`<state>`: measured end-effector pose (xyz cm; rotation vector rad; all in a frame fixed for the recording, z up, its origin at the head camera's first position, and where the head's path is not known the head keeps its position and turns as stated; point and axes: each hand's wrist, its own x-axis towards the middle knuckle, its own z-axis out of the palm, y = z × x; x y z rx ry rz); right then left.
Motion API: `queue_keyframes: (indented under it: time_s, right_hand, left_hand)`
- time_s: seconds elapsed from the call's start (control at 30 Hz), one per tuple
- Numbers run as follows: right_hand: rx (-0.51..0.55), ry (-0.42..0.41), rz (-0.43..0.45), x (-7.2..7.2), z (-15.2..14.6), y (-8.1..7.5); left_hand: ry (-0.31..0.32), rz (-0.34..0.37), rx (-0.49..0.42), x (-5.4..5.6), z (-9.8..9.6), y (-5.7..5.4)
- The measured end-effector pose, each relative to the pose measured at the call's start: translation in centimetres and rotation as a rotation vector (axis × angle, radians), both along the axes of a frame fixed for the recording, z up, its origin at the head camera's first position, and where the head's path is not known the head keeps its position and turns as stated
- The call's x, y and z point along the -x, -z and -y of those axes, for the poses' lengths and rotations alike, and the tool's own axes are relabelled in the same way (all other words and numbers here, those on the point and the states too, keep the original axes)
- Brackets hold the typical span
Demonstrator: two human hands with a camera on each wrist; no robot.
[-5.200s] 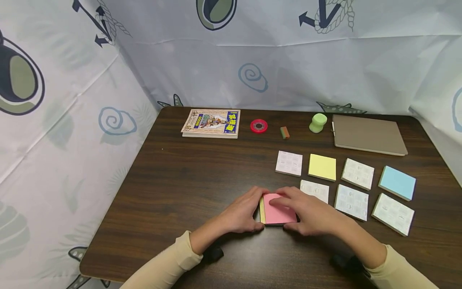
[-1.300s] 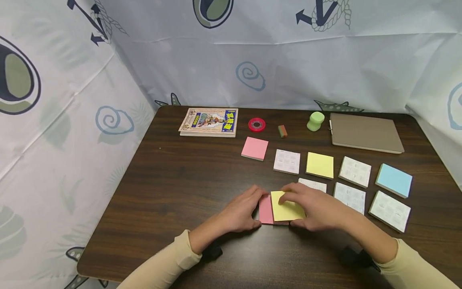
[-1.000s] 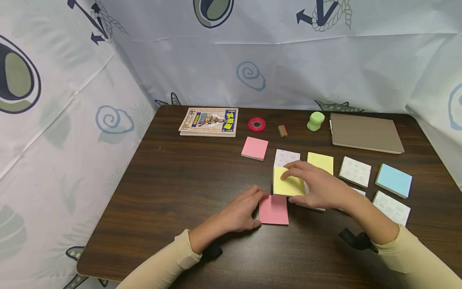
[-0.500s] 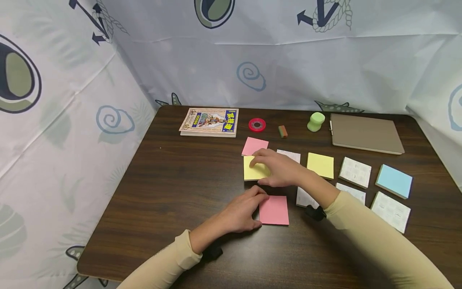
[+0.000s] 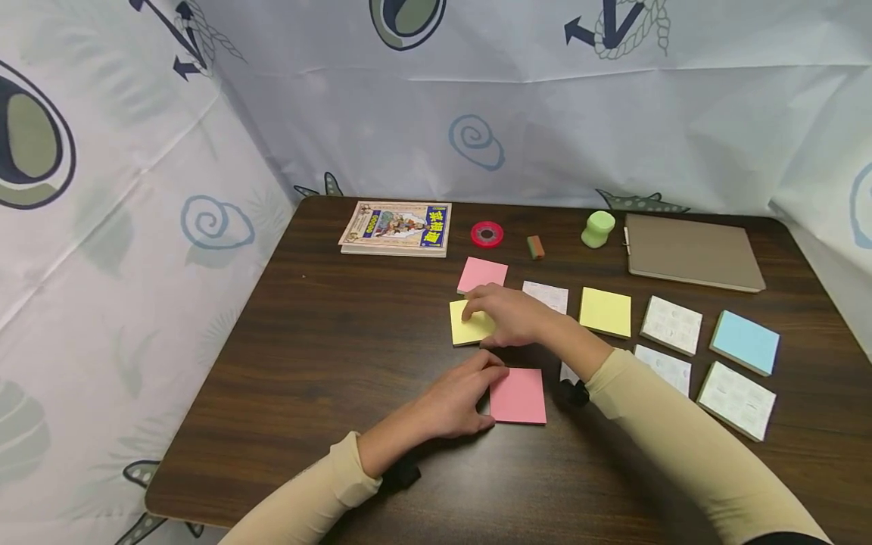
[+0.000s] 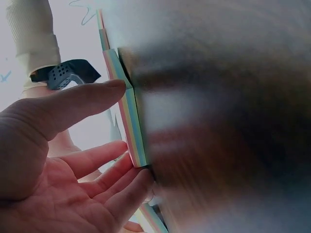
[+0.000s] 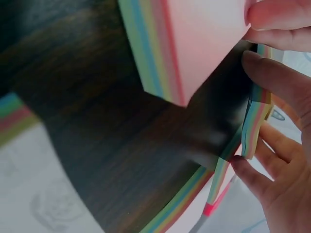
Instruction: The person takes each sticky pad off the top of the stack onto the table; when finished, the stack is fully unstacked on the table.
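Observation:
In the head view, my left hand (image 5: 453, 397) holds the left side of a square pink sticky note pad (image 5: 521, 397), thumb at its near corner and fingers at its far one. The left wrist view shows the pad's layered, striped edge (image 6: 133, 128) between thumb and fingers. My right hand (image 5: 518, 314) grips a yellow sticky note pad (image 5: 466, 327) by its near and far sides, low over the table, just in front of another pink pad (image 5: 482, 275). Part of the yellow pad is hidden under that hand. Its striped side (image 7: 255, 128) shows in the right wrist view.
Right of the hands lie two rows of pads, among them a yellow one (image 5: 605, 312), a blue one (image 5: 745, 342) and several white printed ones. Along the back are a book (image 5: 397, 228), a red ring (image 5: 487, 234), an eraser (image 5: 535, 247), a green cylinder (image 5: 597, 229) and a brown notebook (image 5: 695, 252).
A pink pad now lies farther back. My right hand has lifted the yellow pad off the stack and carried it back and left, down beside that pink one. My left hand has stayed put.

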<state>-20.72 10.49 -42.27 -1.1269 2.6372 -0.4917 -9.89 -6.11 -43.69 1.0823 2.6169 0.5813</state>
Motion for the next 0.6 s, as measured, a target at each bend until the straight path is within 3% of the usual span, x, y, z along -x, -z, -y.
queue_keyframes:
  time_s: [0.27,0.6]
  right_hand:
    - [-0.084,-0.006,-0.022,-0.1,-0.1,0.1]
    - [-0.037,0.024,-0.004,-0.6,-1.4,-0.6]
  left_hand:
    - [0.002,0.01,0.017,0.1,0.0,0.0]
    - [0.003,0.021,0.04,0.2,-0.2,0.0]
